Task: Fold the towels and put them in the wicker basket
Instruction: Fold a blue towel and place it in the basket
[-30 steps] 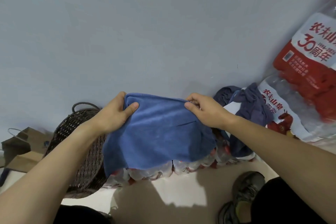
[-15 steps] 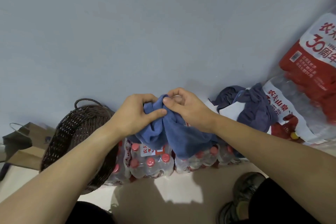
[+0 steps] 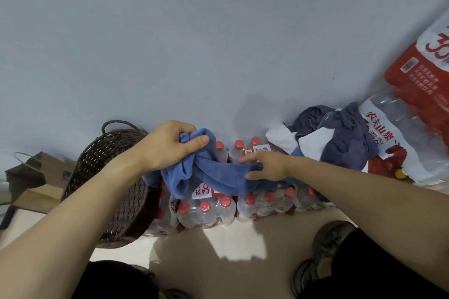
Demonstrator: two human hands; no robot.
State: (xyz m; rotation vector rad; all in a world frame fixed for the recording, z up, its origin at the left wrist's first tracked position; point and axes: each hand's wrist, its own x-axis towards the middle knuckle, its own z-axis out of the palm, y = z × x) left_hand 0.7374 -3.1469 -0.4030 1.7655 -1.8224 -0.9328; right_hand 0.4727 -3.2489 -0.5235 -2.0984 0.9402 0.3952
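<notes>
since half a second ago the hands are parting: the right hand point(image 3: 264, 165) is sliding rightward along the blue towel point(image 3: 213, 177) with fingers stretched out flat on it, while the left hand point(image 3: 172, 145) is gripping the bunched upper end, thumb pressed over the cloth. the towel is draping across the shrink-wrapped pack of red-capped water bottles point(image 3: 243, 204), partly covering a white label with a red "30". to the right, larger wrapped packs point(image 3: 413, 109) are showing red chinese writing, "农夫山泉", and part of a "30". a heap of grey and white towels point(image 3: 340, 143) is lying on them. the wicker basket point(image 3: 116, 189) is sitting just left of the bottles, against the wall, its open mouth tilted toward the left forearm.
</notes>
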